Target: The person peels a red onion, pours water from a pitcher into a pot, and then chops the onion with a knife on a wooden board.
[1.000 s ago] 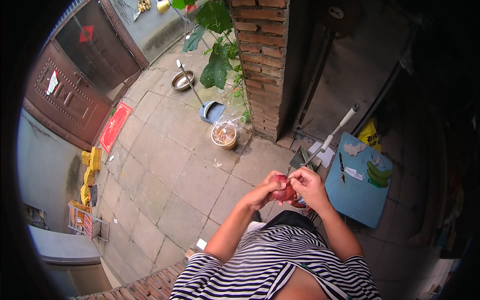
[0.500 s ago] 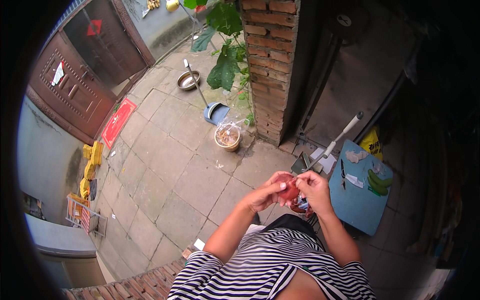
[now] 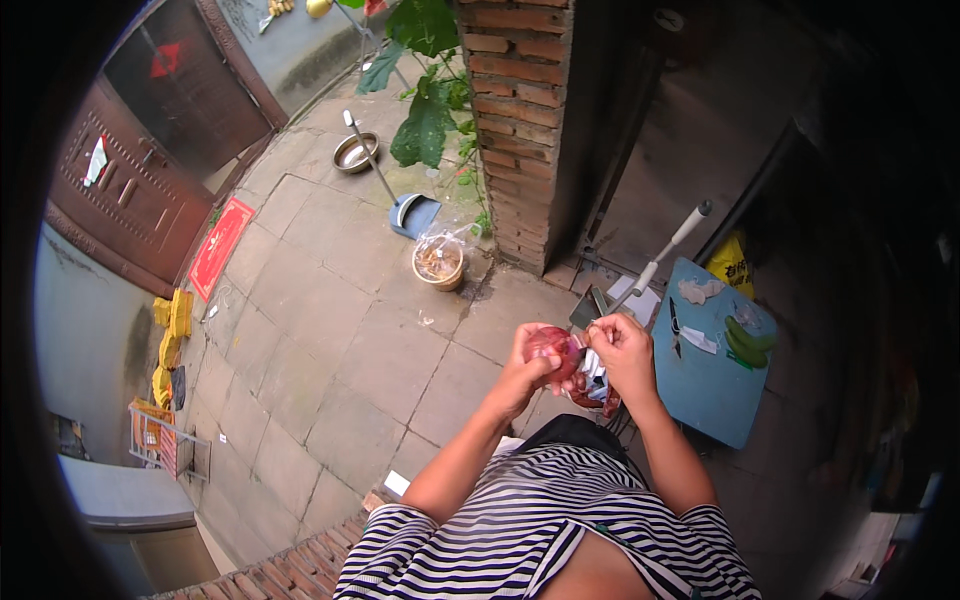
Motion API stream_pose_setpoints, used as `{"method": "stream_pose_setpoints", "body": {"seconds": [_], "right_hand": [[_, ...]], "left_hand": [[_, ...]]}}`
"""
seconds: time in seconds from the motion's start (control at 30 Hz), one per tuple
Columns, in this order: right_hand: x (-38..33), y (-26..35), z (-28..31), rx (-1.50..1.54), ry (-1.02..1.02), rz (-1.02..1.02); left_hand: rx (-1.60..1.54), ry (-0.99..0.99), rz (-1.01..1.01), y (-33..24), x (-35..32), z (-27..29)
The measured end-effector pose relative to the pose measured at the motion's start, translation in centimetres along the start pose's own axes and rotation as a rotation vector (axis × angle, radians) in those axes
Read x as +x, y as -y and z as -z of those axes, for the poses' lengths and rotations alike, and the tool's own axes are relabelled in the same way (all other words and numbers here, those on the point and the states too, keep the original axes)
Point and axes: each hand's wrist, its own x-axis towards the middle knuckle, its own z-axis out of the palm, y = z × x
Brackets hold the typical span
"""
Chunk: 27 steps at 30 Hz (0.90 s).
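Note:
My left hand (image 3: 525, 372) is wrapped round a red onion (image 3: 552, 346), its shiny reddish-purple side turned up. Close at its right, my right hand (image 3: 622, 345) is closed in a pinch. A dark sliver, perhaps onion skin, shows by those fingertips, but what they grip is too small to make out. Under the hands, dark red peelings and something whitish (image 3: 594, 385) lie in a container that is mostly hidden.
On my right stands a blue table (image 3: 705, 395) with a knife (image 3: 675, 328), green cucumber-like vegetables (image 3: 748, 343) and a crumpled whitish cloth (image 3: 699, 290). Ahead are a basket (image 3: 440, 270) with a plastic liner, a blue dustpan (image 3: 415, 216), a metal basin (image 3: 355, 153) and a brick pillar (image 3: 515, 130).
The onion has moved slightly left and turned in my left hand, showing a paler purple patch. My right hand has drawn apart from it. The whole view has shifted a little.

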Motion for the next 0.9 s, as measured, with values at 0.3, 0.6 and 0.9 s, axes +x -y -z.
{"method": "stream_pose_setpoints", "body": {"seconds": [0.3,0.6,0.9], "right_hand": [[-0.1,-0.2,1.3,0.584,0.276,-0.400],[-1.5,3.5,1.6,0.132,0.398,0.013],[-2.5,2.3,0.8,0.241,0.284,-0.098]], "left_hand": [[-0.331,0.225,0.300,-1.7,-0.7,0.1],[-0.215,0.191,0.387,-0.3,-0.5,1.6],[-0.052,0.092,0.255,-1.1,-0.1,0.1]]}}
